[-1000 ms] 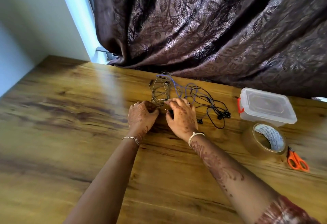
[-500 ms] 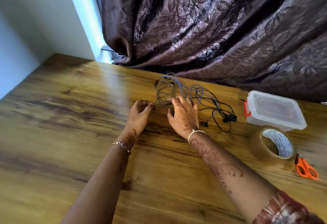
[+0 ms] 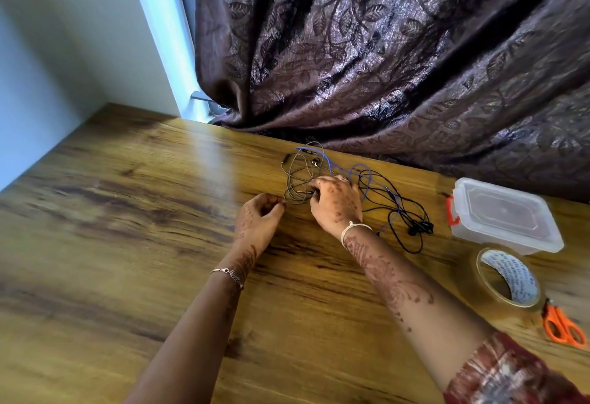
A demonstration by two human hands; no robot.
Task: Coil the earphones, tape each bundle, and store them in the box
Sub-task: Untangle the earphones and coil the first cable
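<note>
Three tangled earphones lie at the table's far edge: a grey set [image 3: 295, 173] on the left, a blue cable [image 3: 359, 172] in the middle and a black set [image 3: 404, 223] on the right. My right hand [image 3: 335, 207] lies over the tangle, its fingertips curled round the grey set's wire near its plug. My left hand [image 3: 258, 221] sits just left of the grey loop with fingers curled, thumb tip at the wire; whether it pinches the wire is hidden. The clear lidded box [image 3: 507, 215] with an orange latch stands shut at the right.
A roll of brown tape [image 3: 507, 279] stands in front of the box, with orange scissors [image 3: 563, 328] beside it near the right edge. A dark patterned curtain [image 3: 383, 52] hangs right behind the earphones. The wooden table [image 3: 127, 212] runs left to a white wall.
My right hand has reached a little further onto the grey loop and curled its fingertips on the wire. My left hand's fingers have curled in beside the loop.
</note>
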